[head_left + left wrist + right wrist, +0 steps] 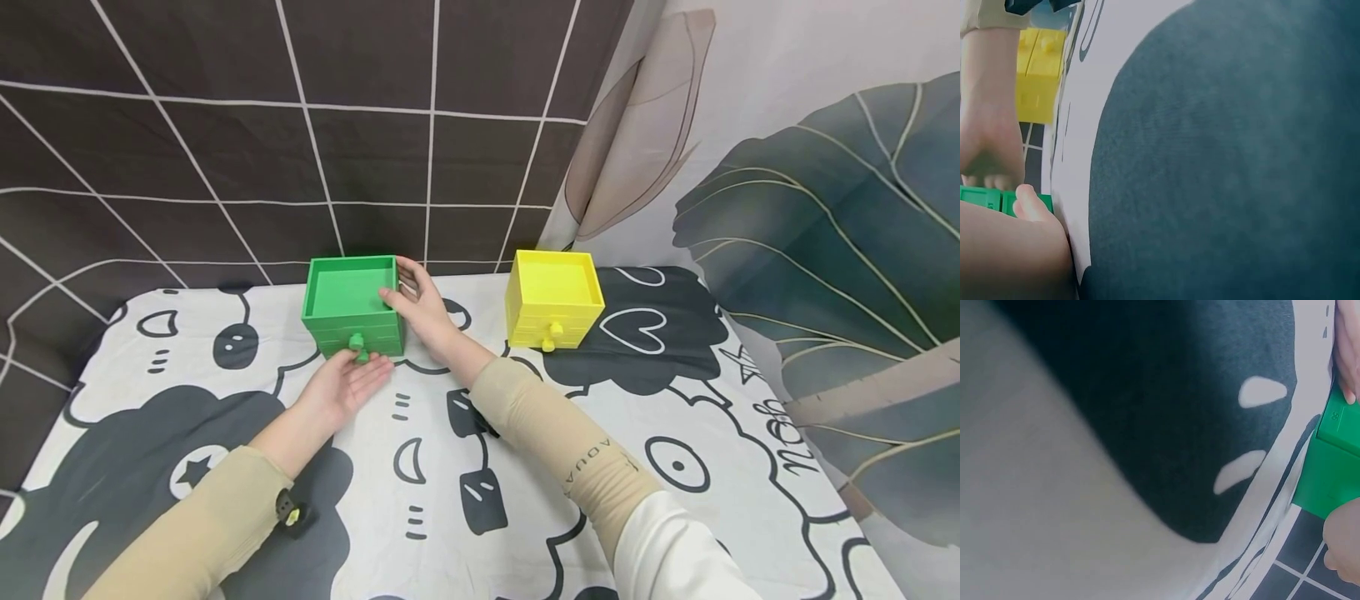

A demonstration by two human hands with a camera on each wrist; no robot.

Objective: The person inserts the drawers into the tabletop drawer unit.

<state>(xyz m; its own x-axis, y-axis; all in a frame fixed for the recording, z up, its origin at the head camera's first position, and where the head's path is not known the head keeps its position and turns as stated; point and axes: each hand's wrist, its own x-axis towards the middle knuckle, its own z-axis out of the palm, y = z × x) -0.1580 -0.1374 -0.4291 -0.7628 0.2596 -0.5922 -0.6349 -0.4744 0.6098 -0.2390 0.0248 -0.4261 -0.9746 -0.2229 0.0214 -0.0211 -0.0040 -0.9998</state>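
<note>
A small green drawer box [347,290] with a shallow tray top stands on the patterned cloth; two round green knobs [357,342] stick out of its front. My right hand [424,310] holds the box by its right side, thumb over the top rim and fingers reaching round toward the back. Palm up, my left hand [341,390] lies just under the knobs with its fingers straight; its thumb is close to the lower knob, and contact is hard to tell. In the right wrist view, the green box [1325,472] shows at the right edge.
To the right stands a similar yellow drawer box [557,279] with knobs on its front. Behind both boxes hangs a dark cloth with a white grid [375,158]. A leaf-print curtain [825,250] borders the right side of the patterned cloth [420,533].
</note>
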